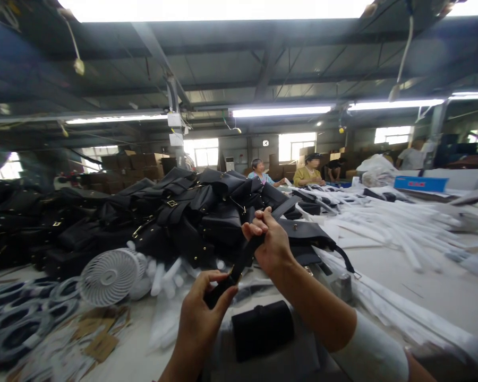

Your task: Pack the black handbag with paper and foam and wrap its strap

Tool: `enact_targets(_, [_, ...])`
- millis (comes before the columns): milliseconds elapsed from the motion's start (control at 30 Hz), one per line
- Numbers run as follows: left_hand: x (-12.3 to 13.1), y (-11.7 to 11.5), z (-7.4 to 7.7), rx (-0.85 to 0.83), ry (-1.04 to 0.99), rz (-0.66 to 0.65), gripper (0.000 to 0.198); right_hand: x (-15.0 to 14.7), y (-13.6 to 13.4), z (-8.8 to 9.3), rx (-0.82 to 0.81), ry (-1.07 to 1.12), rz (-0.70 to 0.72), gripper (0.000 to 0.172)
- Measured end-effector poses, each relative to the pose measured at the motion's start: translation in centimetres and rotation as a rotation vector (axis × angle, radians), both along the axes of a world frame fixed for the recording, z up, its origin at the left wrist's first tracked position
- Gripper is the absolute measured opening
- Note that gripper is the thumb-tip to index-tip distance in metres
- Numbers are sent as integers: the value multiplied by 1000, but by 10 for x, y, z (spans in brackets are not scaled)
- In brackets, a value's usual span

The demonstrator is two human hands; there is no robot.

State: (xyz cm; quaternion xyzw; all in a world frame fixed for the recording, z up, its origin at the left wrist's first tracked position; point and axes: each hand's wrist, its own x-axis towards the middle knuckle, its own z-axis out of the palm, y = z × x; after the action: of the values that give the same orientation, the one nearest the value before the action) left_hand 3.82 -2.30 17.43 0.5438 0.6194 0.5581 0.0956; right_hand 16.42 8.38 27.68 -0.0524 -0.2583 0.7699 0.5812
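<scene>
A black strap with a small gold-coloured fitting runs between my two hands above the table. My left hand pinches its lower end between thumb and fingers. Higher and to the right, my right hand is closed round the strap's upper part. Below them lies a small black rolled case or pouch. Just behind my right hand, a black bag piece with a hanging buckled strap rests at the edge of the pile.
A big heap of black bags with gold buckles spreads behind my hands. To the left stand a white fan and several wrapped rings. White foam-like strips cover the right side, near a blue box. Co-workers sit beyond.
</scene>
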Motion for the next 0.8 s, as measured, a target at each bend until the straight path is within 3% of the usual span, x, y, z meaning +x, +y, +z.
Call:
enact_targets(167, [-3, -3, 2, -64, -85, 33, 45, 5, 2, -10, 125, -96, 97, 34])
enact_targets(233, [-6, -4, 4, -58, -148, -4, 45, 10, -1, -18, 315, -246, 213, 38])
enact_targets(333, [-11, -5, 7, -58, -287, -128, 44, 16, -8, -33, 645, -544, 359, 57])
enact_targets(467, [-17, -5, 11, -51, -407, -198, 41, 17, -19, -54, 876, -891, 230, 64])
enact_targets(633, [-22, -5, 10, -47, -470, -243, 41, 18, -27, -66, 989, -1115, 104, 14])
enact_targets(800, [-25, -8, 7, 35, -580, -209, 39, 36, -14, -72, 1327, -1589, -179, 12])
